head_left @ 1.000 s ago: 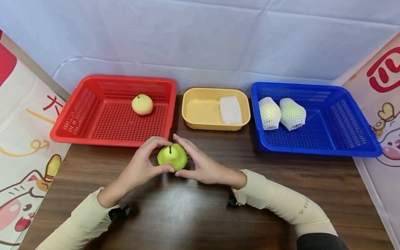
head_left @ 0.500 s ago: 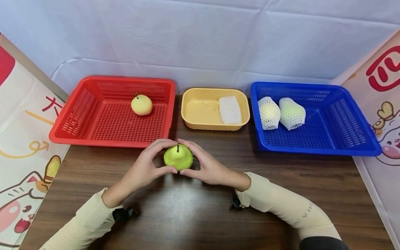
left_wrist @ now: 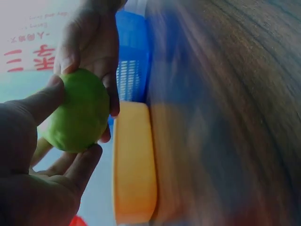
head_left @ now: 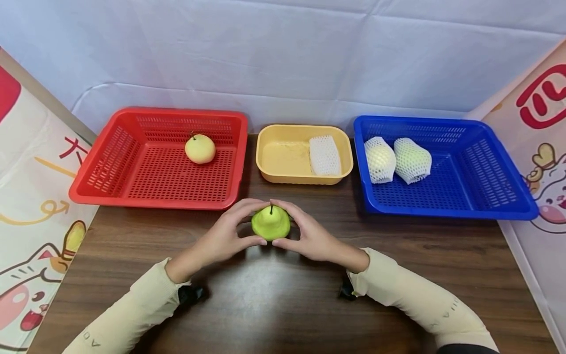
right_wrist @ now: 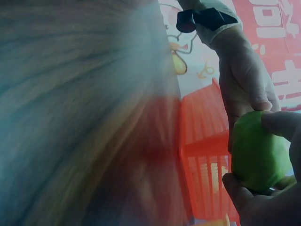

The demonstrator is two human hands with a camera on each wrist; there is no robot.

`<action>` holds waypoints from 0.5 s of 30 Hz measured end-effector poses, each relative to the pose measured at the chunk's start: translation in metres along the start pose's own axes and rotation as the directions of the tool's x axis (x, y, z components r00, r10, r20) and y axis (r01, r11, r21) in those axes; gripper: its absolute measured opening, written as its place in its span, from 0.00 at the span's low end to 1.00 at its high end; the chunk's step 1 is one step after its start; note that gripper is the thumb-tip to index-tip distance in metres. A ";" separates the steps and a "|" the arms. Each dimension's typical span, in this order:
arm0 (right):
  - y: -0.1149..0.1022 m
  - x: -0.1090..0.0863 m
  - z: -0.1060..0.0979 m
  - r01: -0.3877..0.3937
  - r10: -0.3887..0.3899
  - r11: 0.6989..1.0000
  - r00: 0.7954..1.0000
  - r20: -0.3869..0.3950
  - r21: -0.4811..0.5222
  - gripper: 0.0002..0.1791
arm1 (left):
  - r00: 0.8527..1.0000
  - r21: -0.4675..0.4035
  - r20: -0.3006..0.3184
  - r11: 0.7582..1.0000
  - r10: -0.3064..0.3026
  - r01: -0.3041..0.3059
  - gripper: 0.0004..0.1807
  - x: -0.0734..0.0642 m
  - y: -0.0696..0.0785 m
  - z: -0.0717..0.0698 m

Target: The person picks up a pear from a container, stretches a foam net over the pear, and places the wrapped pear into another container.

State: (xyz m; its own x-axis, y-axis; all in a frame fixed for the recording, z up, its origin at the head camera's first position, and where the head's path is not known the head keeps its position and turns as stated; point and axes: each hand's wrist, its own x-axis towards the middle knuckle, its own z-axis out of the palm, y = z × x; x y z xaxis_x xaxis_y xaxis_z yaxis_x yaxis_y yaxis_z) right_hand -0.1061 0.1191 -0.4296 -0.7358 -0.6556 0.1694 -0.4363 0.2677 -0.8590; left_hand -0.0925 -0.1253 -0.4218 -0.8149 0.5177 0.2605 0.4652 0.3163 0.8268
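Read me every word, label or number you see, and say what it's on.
"四", seemingly, cut off by the picture's edge: right panel.
Red character, partly hidden: left panel, unreadable.
Letters: left sleeve and right sleeve, too small and faint to read.
Background lettering, wrist views: too blurred or cropped to read surely.

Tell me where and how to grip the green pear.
Probably grip the green pear around its broad body, from both sides, as the left hand and right hand do: the bulge suits a cupped hold, and the stem points up.

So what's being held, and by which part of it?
A green pear: the left hand and right hand grip its round body, not the stem.
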 end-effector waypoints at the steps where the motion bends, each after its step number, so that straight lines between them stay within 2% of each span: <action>1: 0.001 -0.002 -0.002 -0.010 0.010 1.000 1.000 -0.005 -0.010 0.45 | 1.000 -0.013 0.000 1.000 -0.003 0.003 0.42 0.002 -0.001 0.003; 10: 0.017 -0.015 -0.018 -0.075 0.073 0.996 0.996 -0.048 -0.049 0.44 | 0.999 0.009 -0.027 0.999 -0.046 0.046 0.39 0.023 -0.006 0.026; 15: 0.026 -0.021 -0.025 -0.116 0.109 0.988 0.991 -0.072 -0.104 0.45 | 0.999 0.038 -0.007 0.998 -0.048 0.048 0.36 0.034 -0.010 0.036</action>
State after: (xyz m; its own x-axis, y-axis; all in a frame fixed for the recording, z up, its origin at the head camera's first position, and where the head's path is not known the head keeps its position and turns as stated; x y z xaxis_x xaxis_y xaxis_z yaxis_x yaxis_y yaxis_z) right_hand -0.1149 0.1574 -0.4430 -0.8141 -0.5703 0.1090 -0.3996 0.4140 -0.8179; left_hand -0.1127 -0.0819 -0.4396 -0.8388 0.4964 0.2238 0.4379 0.3708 0.8190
